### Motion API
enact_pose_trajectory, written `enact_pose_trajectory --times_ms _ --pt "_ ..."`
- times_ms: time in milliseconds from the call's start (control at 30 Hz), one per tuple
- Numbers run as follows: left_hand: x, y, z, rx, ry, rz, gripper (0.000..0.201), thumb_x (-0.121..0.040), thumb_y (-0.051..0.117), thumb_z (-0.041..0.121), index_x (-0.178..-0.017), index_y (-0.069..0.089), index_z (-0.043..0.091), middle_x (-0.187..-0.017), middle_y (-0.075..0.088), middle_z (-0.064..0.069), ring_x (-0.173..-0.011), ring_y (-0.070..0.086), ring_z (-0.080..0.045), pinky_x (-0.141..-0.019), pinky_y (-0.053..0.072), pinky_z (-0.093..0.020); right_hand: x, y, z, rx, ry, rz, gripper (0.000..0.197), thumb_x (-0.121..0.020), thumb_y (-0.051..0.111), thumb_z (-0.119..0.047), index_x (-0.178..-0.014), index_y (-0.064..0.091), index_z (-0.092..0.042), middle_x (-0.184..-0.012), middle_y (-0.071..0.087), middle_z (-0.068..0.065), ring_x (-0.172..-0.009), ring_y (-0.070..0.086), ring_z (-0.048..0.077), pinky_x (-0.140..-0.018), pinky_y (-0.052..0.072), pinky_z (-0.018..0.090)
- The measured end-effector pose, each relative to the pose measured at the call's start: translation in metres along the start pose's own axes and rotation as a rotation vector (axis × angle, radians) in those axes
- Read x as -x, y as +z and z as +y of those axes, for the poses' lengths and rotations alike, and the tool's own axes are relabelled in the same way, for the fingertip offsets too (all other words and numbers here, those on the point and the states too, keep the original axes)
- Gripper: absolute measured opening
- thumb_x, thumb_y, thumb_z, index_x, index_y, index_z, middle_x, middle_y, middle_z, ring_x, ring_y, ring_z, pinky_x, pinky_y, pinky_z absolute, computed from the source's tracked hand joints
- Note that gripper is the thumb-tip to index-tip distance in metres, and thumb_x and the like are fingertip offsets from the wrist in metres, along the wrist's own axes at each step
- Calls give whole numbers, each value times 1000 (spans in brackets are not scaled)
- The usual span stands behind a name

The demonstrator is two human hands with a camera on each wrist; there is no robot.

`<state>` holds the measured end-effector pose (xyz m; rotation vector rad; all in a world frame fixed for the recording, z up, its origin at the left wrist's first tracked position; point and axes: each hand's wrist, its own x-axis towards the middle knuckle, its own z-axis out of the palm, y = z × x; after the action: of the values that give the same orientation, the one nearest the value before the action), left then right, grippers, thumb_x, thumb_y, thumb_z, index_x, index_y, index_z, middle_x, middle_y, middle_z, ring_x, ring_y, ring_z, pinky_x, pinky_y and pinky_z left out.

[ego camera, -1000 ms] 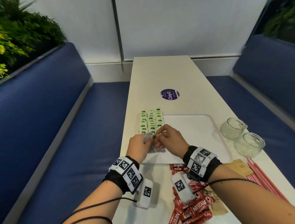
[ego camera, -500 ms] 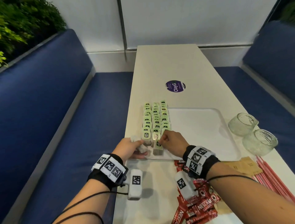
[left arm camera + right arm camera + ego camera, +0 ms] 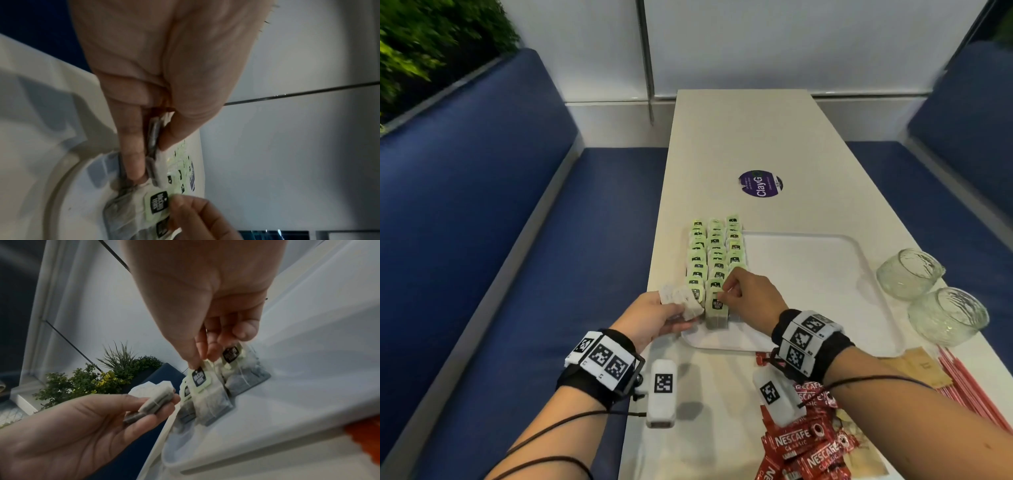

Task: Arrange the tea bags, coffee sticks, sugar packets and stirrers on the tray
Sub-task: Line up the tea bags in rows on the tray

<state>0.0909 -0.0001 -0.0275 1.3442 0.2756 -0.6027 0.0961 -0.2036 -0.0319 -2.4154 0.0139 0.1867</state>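
Observation:
Green-tagged tea bags (image 3: pixel 715 253) lie in three rows along the left side of the white tray (image 3: pixel 825 284). My left hand (image 3: pixel 654 317) grips a small stack of tea bags (image 3: pixel 681 299) (image 3: pixel 156 399) (image 3: pixel 155 146) at the tray's near left corner. My right hand (image 3: pixel 729 291) pinches the green tag of the nearest tea bag (image 3: pixel 716 308) (image 3: pixel 205 386) (image 3: pixel 144 204), which lies at the near end of the middle row. Red coffee sticks (image 3: pixel 808 442) lie on the table under my right wrist. Brown sugar packets (image 3: pixel 924 368) and red stirrers (image 3: pixel 972 394) lie at the right.
Two empty glass jars (image 3: pixel 909 274) (image 3: pixel 947 317) stand right of the tray. A purple round sticker (image 3: pixel 760 184) is on the white table (image 3: pixel 739 137) beyond it. Blue benches run along both sides, with plants (image 3: pixel 421 41) at the far left.
My left hand drew back to the tray's near left corner with its stack of tea bags. My right hand laid one tea bag down on the middle row and still pinches its tag.

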Motion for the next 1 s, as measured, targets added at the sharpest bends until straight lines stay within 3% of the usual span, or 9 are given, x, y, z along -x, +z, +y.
enact_pose_trajectory --times_ms 100,200,300,400,500,600,733,900,1000 --pt "1 7 0 -74 28 12 19 -96 52 -6 -111 63 -4 -97 75 -13 -82 75 -25 -66 61 -25 3 -6 -6 -111 -37 54 17 -87 67 -35 -93 62 -20 -81 63 -4 -76 59 13 -68 47 29" --pt "3 17 2 -145 55 -14 21 -94 52 -8 -106 66 2 -97 75 -18 -80 74 -28 -65 61 -26 7 -9 -12 -193 -95 -20 14 -88 68 -35 -93 65 -23 -81 64 -8 -68 56 -1 -63 43 16" --pt "7 26 5 -263 95 -19 19 -94 55 -4 -106 67 2 -105 71 -25 -82 73 -31 -67 62 -30 11 -8 -14 -182 -124 -34 8 -89 67 -28 -85 63 -22 -77 61 -11 -61 52 -5 -59 38 8" --pt "7 28 7 -398 144 163 13 -95 59 8 -95 71 3 -93 75 -20 -70 73 -27 -65 62 -37 14 -11 -14 -155 -103 38 14 -90 65 -25 -79 59 -19 -72 59 -10 -63 51 1 -58 38 14" --pt "7 31 10 -587 278 362 24 -93 60 17 -77 73 5 -76 73 -13 -60 71 -24 -62 62 -40 18 -12 -15 -152 -60 102 18 -91 62 -25 -76 54 -18 -68 59 -7 -67 60 14 -60 44 27" --pt "11 45 5 -600 348 263 21 -93 62 15 -80 75 5 -73 73 -14 -65 73 -26 -65 61 -42 21 -9 -16 -187 -35 131 18 -91 59 -23 -76 51 -16 -71 62 2 -73 65 24 -66 49 36" --pt "15 55 0 -565 371 188 24 -94 60 16 -79 74 4 -72 74 -12 -67 73 -27 -68 61 -46 26 -6 -22 -249 -47 136 15 -94 56 -24 -80 56 -16 -74 65 1 -69 63 20 -68 55 39" --pt "17 51 4 -599 386 191 26 -97 57 23 -79 71 10 -70 73 -7 -64 72 -23 -71 60 -44 31 -8 -24 -279 -94 100 14 -95 56 -24 -88 67 -18 -79 69 -3 -75 66 13 -75 57 36" --pt "14 44 4 -609 324 131 30 -95 53 15 -69 68 14 -64 71 -6 -62 70 -24 -72 61 -46 29 -10 -21 -212 -100 149 8 -91 62 -21 -98 64 -21 -86 64 -3 -74 58 9 -73 51 30"
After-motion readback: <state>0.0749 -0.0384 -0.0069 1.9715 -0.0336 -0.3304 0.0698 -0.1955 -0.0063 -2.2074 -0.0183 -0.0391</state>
